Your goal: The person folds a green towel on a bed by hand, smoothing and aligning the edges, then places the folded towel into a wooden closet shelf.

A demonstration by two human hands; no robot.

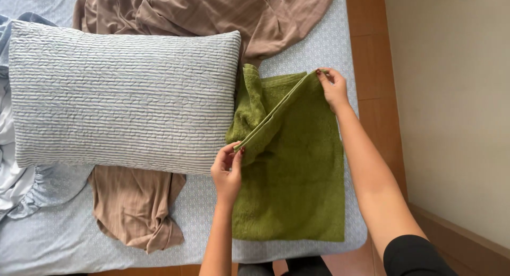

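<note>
A green towel (297, 185) lies on the bed at the right, partly folded. My left hand (227, 172) pinches one corner of its raised edge near the pillow's lower right corner. My right hand (333, 87) pinches the other corner of that edge at the towel's far side. The edge runs taut and slanted between both hands, lifted off the layer below. A bunched part of the towel sits under the fold near the pillow.
A large striped grey pillow (122, 95) fills the left of the bed. A brown garment (212, 15) lies behind and under it. The patterned bedsheet (64, 228) covers the mattress. A wooden bed frame (374, 69) and a beige wall (451, 95) lie to the right.
</note>
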